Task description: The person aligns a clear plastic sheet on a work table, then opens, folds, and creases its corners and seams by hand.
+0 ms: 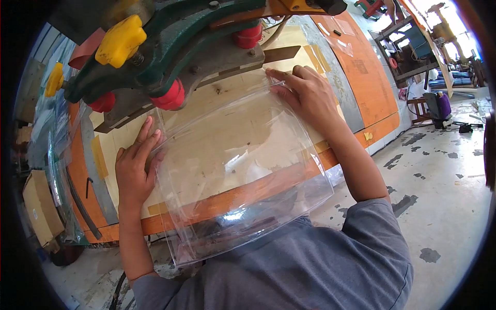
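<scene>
A clear plastic bag (243,170), with welded-looking edges, spreads between my hands over a pale board (206,108). Its lower end hangs past the bench's front edge. My left hand (135,168) is at the bag's upper left edge, fingers stretched forward and the thumb showing through the film, so the edge seems to lie between them. At the upper right corner, my right hand (310,98) pinches the film between thumb and fingers. Just beyond the bag's top edge hangs a long metal bar (281,54) under a green press head (175,41).
Yellow knobs (121,41) and red bushings (168,95) sit on the press. The orange bench (356,77) carries plastic scraps (336,41) and a hex key (88,187). A cardboard box (42,206) stands at left. Machinery and a purple item (439,106) are at right.
</scene>
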`<state>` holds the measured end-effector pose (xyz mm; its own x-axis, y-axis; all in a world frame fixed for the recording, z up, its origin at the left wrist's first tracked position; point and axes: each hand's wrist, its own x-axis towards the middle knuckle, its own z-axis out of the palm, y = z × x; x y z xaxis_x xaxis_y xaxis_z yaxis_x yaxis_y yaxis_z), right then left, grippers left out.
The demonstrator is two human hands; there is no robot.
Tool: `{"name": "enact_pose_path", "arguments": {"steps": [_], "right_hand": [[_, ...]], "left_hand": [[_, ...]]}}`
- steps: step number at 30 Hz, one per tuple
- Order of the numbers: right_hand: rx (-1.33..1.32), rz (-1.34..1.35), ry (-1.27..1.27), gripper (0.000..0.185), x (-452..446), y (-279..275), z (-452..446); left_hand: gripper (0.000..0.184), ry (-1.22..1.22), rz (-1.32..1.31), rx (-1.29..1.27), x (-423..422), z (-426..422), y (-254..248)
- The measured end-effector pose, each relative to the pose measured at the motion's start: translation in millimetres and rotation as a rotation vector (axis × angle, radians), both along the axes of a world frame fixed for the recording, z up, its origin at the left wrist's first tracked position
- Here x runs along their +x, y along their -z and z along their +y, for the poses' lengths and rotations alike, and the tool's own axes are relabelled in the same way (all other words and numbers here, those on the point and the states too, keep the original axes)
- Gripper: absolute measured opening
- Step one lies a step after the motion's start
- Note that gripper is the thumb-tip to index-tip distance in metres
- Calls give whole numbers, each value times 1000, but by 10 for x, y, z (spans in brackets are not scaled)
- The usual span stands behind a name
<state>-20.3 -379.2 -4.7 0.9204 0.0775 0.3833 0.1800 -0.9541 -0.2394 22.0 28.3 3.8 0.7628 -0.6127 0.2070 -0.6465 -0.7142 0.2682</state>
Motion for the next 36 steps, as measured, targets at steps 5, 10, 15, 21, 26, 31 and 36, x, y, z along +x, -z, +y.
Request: {"name": "enact_pose_path", "arguments": {"steps": [5,10,15,21,26,31,36], "right_hand": [[21,-2,-18,31,10,0,1],[28,-1,-9,31,-17,-16,30],[23,22,6,30,-41,-51,65],[29,40,20,31,-28,-62,76],[30,55,31,31,-33,-81,92],[34,64,17,32,-42,-59,82],[31,71,27,32,-55,-63,78]], "left_hand": [[41,9,-15,-4,7,5,12],[41,-4,3,-7,5,0,2],[40,-2,26,-61,11,3,8],[38,-6,73,-62,25,14,16],[41,-14,58,-46,10,7,-7],[44,0,-3,-64,21,14,8],[43,-18,33,-46,21,20,17]]}}
